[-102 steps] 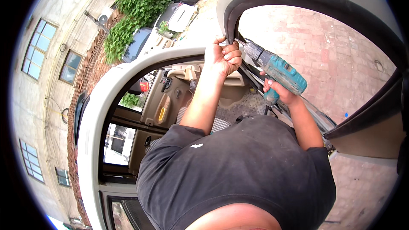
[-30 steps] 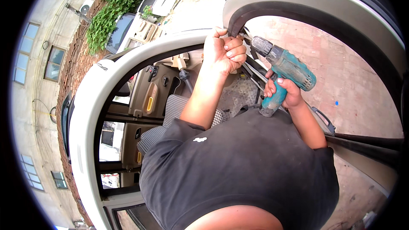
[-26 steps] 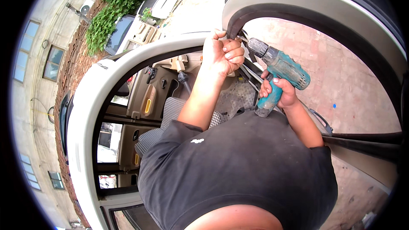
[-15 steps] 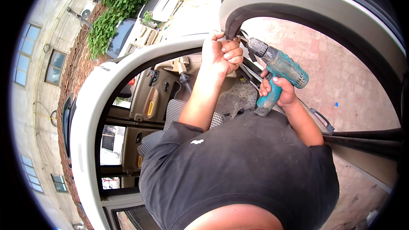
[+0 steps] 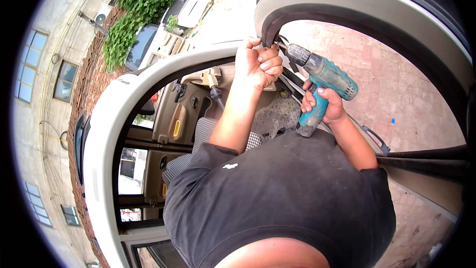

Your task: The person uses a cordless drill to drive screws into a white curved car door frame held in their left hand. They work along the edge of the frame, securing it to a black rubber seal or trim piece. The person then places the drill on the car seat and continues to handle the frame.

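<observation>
My right hand (image 5: 325, 105) is wrapped round the handle of a teal and grey cordless drill (image 5: 333, 77). The drill's dark chuck points up and left, and its bit ends close to the fingers of my left hand (image 5: 260, 64). That left hand is closed, fingers curled and thumb raised, against the lower corner of a car door's window frame (image 5: 271, 27). Whatever its fingers pinch is hidden behind them. Black trim and a thin cable lie around the bit's tip, too small to make out well.
The open car door curves round on the right, with a door handle (image 5: 375, 140) low down. On the left are the white roof edge (image 5: 106, 104) and a checked seat (image 5: 206, 131) inside. Beyond lie brick paving (image 5: 396, 84), a green bush (image 5: 141, 7) and loose car panels (image 5: 193, 10).
The drill has edged very slightly left, toward my left hand. Both hands keep their grips, and the view has shifted a little.
</observation>
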`<state>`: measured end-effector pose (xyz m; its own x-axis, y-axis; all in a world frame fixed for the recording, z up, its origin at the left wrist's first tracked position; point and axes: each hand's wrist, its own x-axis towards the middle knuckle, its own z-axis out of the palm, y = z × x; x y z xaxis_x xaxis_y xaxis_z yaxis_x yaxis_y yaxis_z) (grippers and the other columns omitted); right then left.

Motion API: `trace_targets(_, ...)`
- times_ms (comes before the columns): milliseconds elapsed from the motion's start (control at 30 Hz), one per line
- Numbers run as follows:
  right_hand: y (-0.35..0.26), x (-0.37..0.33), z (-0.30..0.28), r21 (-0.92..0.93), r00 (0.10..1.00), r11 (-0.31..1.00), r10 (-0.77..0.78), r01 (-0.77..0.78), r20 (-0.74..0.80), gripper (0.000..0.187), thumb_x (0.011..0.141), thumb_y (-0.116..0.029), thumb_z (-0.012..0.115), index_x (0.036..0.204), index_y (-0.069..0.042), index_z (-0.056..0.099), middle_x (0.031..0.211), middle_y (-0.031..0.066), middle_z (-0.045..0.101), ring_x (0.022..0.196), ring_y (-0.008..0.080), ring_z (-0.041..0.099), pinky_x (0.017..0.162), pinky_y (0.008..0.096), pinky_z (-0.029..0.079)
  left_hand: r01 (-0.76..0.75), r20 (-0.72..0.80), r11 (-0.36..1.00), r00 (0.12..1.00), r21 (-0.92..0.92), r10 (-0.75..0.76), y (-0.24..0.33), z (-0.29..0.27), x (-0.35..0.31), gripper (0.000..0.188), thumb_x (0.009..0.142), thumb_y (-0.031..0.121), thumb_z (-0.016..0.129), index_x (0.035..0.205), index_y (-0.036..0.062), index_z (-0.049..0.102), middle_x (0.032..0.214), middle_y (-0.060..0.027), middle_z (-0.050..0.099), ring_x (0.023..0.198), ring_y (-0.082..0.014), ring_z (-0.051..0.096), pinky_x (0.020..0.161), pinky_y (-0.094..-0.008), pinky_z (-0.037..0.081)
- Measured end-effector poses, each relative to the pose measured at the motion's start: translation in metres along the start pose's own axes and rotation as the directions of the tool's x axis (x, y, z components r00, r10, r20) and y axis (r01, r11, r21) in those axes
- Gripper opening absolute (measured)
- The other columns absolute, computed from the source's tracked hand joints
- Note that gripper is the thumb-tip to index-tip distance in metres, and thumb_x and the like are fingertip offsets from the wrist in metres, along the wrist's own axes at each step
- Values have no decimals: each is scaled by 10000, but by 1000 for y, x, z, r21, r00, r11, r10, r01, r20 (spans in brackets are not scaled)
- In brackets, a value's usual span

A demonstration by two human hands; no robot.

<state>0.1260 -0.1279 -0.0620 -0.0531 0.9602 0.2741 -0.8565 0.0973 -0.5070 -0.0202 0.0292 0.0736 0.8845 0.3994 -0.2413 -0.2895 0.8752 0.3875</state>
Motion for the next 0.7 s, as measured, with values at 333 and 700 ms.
trace_targets(333, -1, -1, 2, 139, 999, 989, 37, -41, 30, 420, 840, -320, 587, 1115, -10, 513, 658, 47, 535, 633, 200, 590, 687, 387, 505, 10, -1, 1000, 1000, 4, -10, 0, 0, -2, 339, 795, 304, 590, 870, -10, 489, 547, 23, 327, 451, -133, 335, 463, -292, 291)
trace_targets(700, -3, -3, 3, 53, 1000, 999, 12, -12, 11, 457, 844, -325, 600, 1141, 8, 500, 661, 51, 541, 638, 203, 592, 686, 382, 505, 7, 21, 1000, 1000, 0, -7, 1, -1, -2, 350, 795, 308, 603, 872, -20, 508, 547, 24, 327, 454, -134, 339, 467, -292, 293)
